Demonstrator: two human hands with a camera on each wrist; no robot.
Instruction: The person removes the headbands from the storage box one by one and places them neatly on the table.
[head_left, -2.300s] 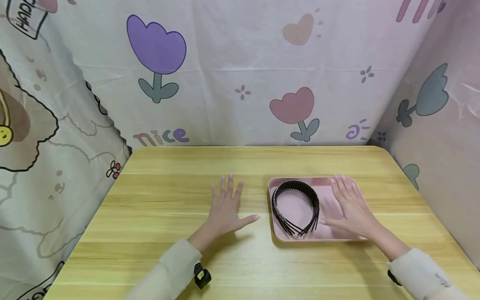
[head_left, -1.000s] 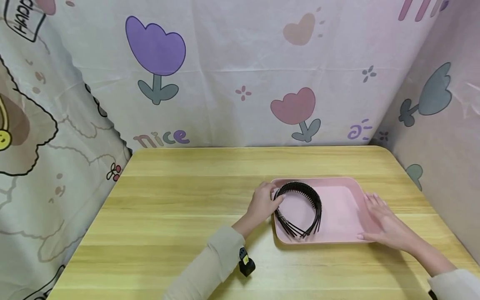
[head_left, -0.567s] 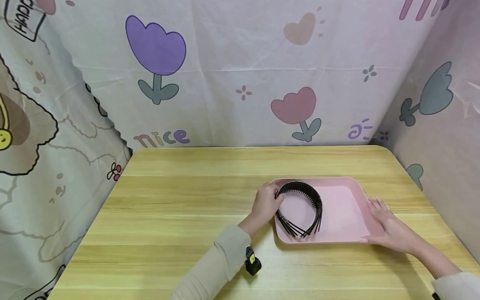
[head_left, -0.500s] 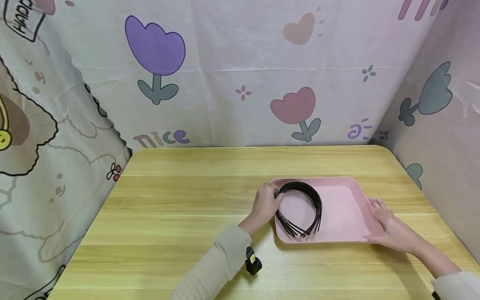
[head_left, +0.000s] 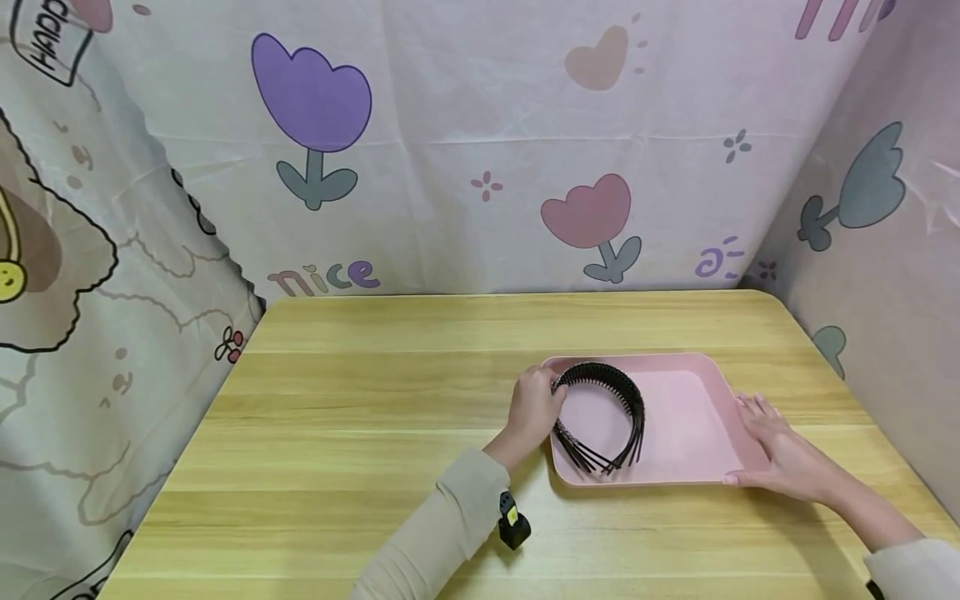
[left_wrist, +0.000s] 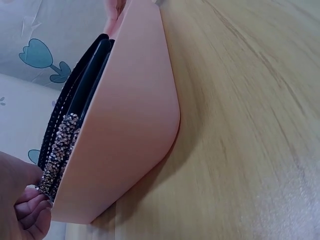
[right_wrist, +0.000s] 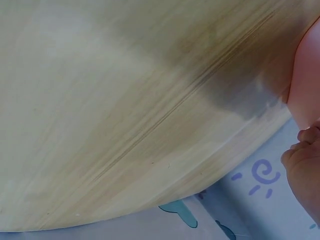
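Several black headbands (head_left: 618, 385) stand nested together in the left half of a pink tray (head_left: 686, 417). Some have toothed inner edges, and a glittery beaded headband (left_wrist: 60, 150) shows in the left wrist view. My left hand (head_left: 532, 410) is at the tray's left rim. Its thumb and curled fingers pinch the beaded headband there; how many bands lie between them I cannot tell. My right hand (head_left: 783, 457) rests against the tray's right side with fingers extended. Part of it appears beside the tray wall (right_wrist: 306, 80) in the right wrist view.
The tray stands on a wooden table (head_left: 375, 392), right of the middle. A printed cloth (head_left: 450, 100) hangs behind the table and along both sides. A small black camera (head_left: 513, 525) is strapped at my left wrist.
My left hand has moved right from over the table to the headbands and pinches there. My right hand has shifted right to the tray's side. Over the last half second, both barely move.
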